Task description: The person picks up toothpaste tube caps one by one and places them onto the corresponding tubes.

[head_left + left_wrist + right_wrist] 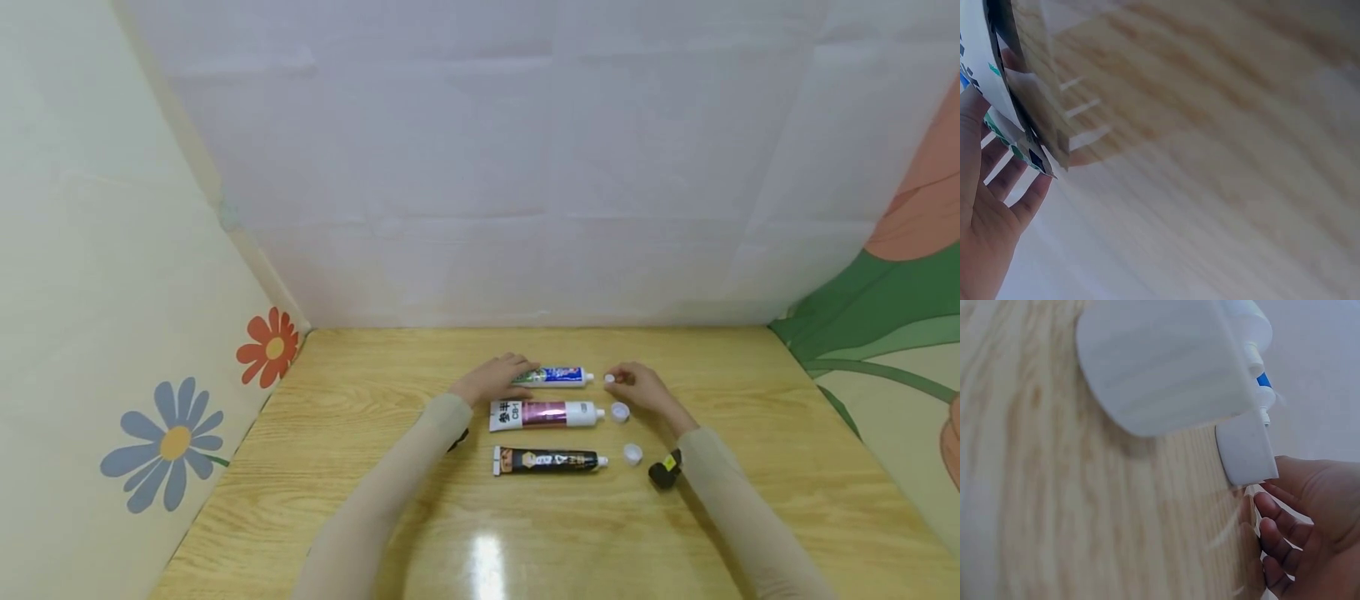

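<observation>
A blue, green and white toothpaste tube (561,377) lies farthest back on the table, uncapped, its nozzle toward the right. My left hand (491,379) holds its flat end between thumb and fingers; the left wrist view shows that white end (982,50) close up. My right hand (639,387) pinches a small white cap (609,378) just off the nozzle. That cap is hidden in the right wrist view, where my fingers (1282,522) curl behind a nearer cap (1244,450).
Nearer lie a pink-and-white tube (547,414) and a black tube (551,461), both uncapped. White caps (620,412) (632,454) rest by their nozzles. Behind the wooden table (375,375) hangs a white sheet (465,208); flower-painted walls (176,442) flank it.
</observation>
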`<state>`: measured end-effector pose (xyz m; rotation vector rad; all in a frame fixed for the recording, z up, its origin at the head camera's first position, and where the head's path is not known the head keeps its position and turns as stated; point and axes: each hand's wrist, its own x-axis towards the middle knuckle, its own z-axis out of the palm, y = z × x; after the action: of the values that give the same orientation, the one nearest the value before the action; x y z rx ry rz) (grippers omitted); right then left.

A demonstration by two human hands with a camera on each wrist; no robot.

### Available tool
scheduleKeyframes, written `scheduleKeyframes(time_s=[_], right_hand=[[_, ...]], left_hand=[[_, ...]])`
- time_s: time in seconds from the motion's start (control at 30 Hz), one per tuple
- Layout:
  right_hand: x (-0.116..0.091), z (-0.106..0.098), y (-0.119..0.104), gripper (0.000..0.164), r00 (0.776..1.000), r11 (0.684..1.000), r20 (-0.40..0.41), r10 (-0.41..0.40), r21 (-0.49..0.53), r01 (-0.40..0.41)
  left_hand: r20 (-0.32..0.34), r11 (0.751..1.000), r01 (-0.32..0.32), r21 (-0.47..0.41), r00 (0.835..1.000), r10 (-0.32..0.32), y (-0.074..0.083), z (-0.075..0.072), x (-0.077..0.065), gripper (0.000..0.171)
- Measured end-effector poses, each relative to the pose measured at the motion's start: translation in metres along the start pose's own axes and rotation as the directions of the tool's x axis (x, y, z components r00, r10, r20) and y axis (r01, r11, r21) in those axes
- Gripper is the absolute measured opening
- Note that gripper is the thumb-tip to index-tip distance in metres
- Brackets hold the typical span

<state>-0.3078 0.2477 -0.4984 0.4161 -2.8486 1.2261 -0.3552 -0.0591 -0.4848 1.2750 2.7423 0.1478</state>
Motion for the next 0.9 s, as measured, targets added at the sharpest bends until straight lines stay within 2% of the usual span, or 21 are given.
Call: scheduleKeyframes(time_s=[0.3, 0.63, 0.9], right_hand=[[0.0002, 0.0014, 0.0042, 0.027, 0.999, 0.999, 0.018, 0.038, 0.019, -0.038], [0.0001, 0.0008, 0.0029, 0.026, 0.999, 0.999, 0.007, 0.045, 0.027, -0.045], [-0.0017, -0.0003, 0.0042, 0.027, 0.998, 0.997, 0.024, 0.059, 0.04, -0.06]], left_hand=[[-0.021, 0.999, -0.017, 0.039, 1.0, 0.018, 0.0008, 0.0005, 0.0046, 0.061], [-0.041, 1.0, -0.013, -0.009, 0.999, 0.012, -0.0002, 0.0012, 0.0083, 0.055], [-0.026, 1.0, -0.011, 0.02, 1.0, 0.011, 0.002, 0.002, 0.0102, 0.055]])
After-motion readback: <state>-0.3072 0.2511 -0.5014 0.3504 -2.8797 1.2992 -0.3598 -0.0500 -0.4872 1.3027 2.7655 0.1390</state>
